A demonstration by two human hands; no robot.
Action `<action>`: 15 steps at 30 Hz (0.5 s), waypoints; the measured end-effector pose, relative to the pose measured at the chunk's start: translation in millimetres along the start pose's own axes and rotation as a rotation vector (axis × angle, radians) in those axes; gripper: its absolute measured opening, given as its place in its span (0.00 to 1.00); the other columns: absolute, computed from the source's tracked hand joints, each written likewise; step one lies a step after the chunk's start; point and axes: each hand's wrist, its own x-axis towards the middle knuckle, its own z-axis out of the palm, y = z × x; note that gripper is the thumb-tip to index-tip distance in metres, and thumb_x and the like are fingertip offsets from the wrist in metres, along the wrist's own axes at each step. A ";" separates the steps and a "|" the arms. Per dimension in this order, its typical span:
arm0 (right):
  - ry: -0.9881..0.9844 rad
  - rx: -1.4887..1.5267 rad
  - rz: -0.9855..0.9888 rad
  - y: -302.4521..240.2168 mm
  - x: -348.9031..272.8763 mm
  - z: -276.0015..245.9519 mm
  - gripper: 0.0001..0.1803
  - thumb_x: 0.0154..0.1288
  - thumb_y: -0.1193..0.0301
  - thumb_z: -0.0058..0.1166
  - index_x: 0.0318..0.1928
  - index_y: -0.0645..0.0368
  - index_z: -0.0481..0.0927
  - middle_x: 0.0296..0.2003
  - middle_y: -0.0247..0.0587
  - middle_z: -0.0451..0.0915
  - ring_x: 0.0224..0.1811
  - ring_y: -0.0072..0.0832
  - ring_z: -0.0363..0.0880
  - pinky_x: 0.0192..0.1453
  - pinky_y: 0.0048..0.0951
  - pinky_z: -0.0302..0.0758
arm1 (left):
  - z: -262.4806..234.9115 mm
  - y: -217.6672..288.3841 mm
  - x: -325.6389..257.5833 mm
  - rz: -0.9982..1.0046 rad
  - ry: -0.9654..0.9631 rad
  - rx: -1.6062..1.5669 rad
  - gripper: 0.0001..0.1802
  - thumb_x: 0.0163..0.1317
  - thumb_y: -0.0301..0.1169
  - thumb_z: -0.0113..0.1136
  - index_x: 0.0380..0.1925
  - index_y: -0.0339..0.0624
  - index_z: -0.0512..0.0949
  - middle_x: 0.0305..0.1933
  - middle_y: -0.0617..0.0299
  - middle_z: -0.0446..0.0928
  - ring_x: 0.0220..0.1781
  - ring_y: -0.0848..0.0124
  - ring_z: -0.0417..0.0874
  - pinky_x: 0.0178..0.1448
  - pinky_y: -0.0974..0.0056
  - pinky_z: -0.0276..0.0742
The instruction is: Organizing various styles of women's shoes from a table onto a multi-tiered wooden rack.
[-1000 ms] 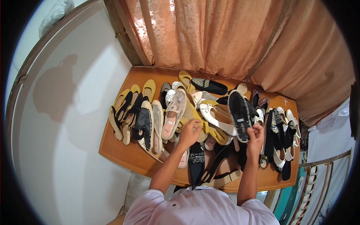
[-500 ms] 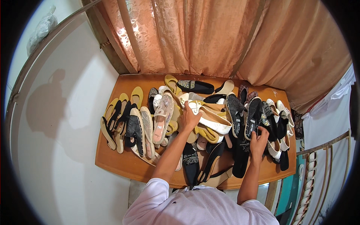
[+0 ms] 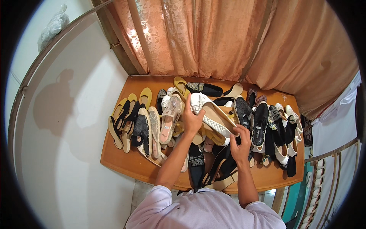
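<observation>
Above the middle of the pile I hold a white ballet flat (image 3: pixel 215 121) with a bow at the toe and quilted sides. My left hand (image 3: pixel 193 119) grips its toe end, thumb over the side. At the heel, the fingers of my right hand (image 3: pixel 240 142) close round the rim. Beneath it lie mustard-yellow flats (image 3: pixel 212 136), partly covered. Just right of my right hand rests a black espadrille (image 3: pixel 260 124). To the left of my left hand is a beige lace espadrille mule (image 3: pixel 170 117) with a pink insole.
Many mixed shoes cover the brown wooden table (image 3: pixel 114 160). Black espadrilles (image 3: pixel 142 131) lie at left, and several white flats (image 3: pixel 293 116) at right. Orange curtains (image 3: pixel 221 38) hang behind. A white wall (image 3: pixel 76 152) stands left; a rack of white shoes (image 3: pixel 315 191) is at lower right.
The white flat has been lifted and tilted, its heel swinging toward me. My right hand has moved left from the black espadrille onto its heel. The view has shifted slightly.
</observation>
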 end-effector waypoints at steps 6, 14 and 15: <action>-0.191 0.168 0.035 -7.9 -10.3 13.0 0.22 0.57 0.77 0.61 0.54 0.63 0.75 0.50 0.55 0.76 0.54 0.45 0.77 0.58 0.39 0.73 | -36.7 24.2 -4.6 -0.022 -0.064 -0.116 0.41 0.50 0.22 0.64 0.68 0.37 0.63 0.53 0.45 0.80 0.52 0.63 0.83 0.54 0.61 0.78; -0.475 0.770 0.517 -4.9 -40.4 9.9 0.30 0.64 0.78 0.54 0.66 0.62 0.63 0.55 0.49 0.74 0.56 0.31 0.74 0.61 0.31 0.70 | -42.9 29.7 -43.7 -0.101 -0.321 -0.346 0.41 0.56 0.15 0.57 0.71 0.36 0.54 0.56 0.52 0.74 0.56 0.69 0.77 0.59 0.66 0.75; -0.476 0.741 0.512 0.2 -45.6 10.7 0.29 0.65 0.78 0.54 0.66 0.62 0.63 0.55 0.48 0.74 0.56 0.30 0.74 0.61 0.31 0.70 | -35.1 28.2 -51.6 -0.181 -0.328 -0.348 0.42 0.56 0.15 0.57 0.71 0.36 0.53 0.58 0.51 0.73 0.56 0.69 0.77 0.59 0.66 0.75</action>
